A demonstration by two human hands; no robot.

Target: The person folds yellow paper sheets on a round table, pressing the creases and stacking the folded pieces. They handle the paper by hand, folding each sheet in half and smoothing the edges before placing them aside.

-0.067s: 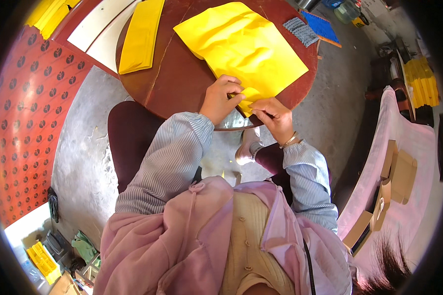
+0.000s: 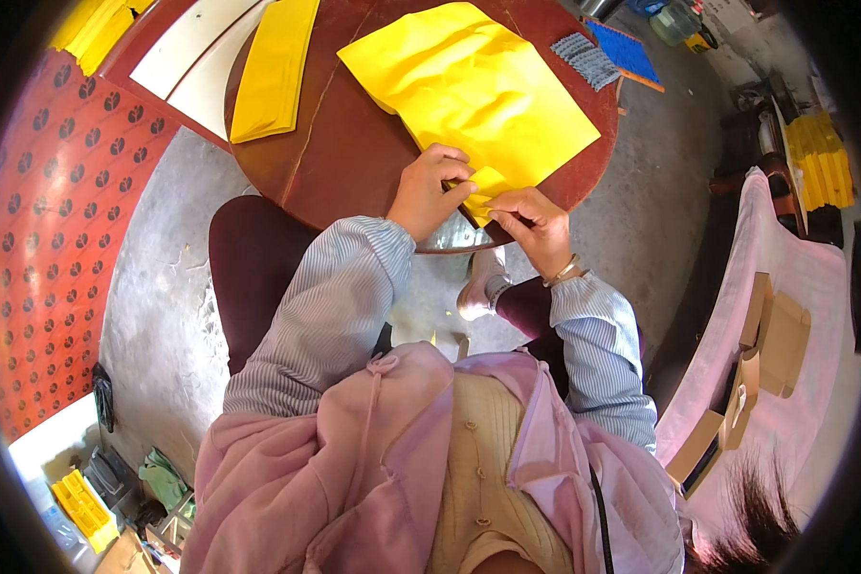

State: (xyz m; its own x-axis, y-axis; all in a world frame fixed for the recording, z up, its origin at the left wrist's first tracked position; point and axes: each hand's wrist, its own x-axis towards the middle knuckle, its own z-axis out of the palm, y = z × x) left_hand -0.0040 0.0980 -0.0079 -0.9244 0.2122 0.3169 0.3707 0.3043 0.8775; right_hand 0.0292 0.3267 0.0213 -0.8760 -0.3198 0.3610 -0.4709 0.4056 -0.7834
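Note:
A large yellow sheet (image 2: 483,91), creased and paper- or cloth-like, lies on the round red-brown table (image 2: 340,158) in front of me. Its near corner is folded up at the table's edge. My left hand (image 2: 430,191) pinches the left side of that corner, thumb and fingers closed on it. On the right side of the same fold, my right hand (image 2: 534,228) grips the corner between thumb and forefinger. A folded yellow stack (image 2: 275,72) of like material rests at the table's left, apart from both hands.
A grey knitted-looking piece (image 2: 585,61) and a blue panel (image 2: 625,55) lie at the table's far right. Open cardboard boxes (image 2: 777,342) sit on a pink cloth (image 2: 727,287) to my right. More yellow pieces (image 2: 819,161) are piled behind. A red patterned sheet (image 2: 62,220) covers the left.
My right hand has shifted very slightly, and the folded corner of the yellow sheet stands a little differently between my fingers. The left hand stays almost still.

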